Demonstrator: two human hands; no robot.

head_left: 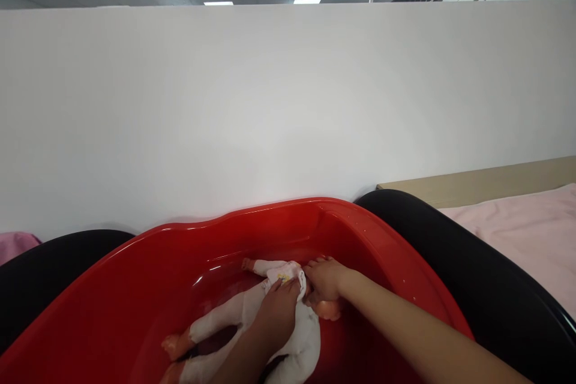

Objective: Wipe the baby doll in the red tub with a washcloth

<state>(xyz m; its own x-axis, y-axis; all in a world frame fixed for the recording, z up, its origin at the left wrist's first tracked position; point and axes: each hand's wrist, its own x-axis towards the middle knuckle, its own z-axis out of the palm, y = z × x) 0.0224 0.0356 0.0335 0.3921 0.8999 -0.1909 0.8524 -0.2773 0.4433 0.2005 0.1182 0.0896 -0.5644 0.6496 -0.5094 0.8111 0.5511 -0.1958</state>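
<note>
- A red tub fills the lower middle of the view, and a baby doll in a white suit lies on its floor, feet toward 8 o'clock, head toward 3 o'clock.
- The left hand presses flat on the doll's chest, fingers bent over the cloth; it is closed on the fabric rather than spread wide.
- The right hand comes in from 4 o'clock and grips at the doll's neck and shoulder, fingers curled tight round the collar edge, just beside the left hand.
- The doll's head shows only as a pink bulge under the right wrist.
- The suit looks soft and limp, likely wet and clingy; the plastic limbs beneath look stiff and light, and probably slippery.
- The firmest hold seems to be the trunk or under the arms, not the loose cloth.
- A bare foot sticks out at 8 o'clock.
- A black rim curves round the tub; a pink blanket lies at 3 o'clock, before a white partition.
</note>
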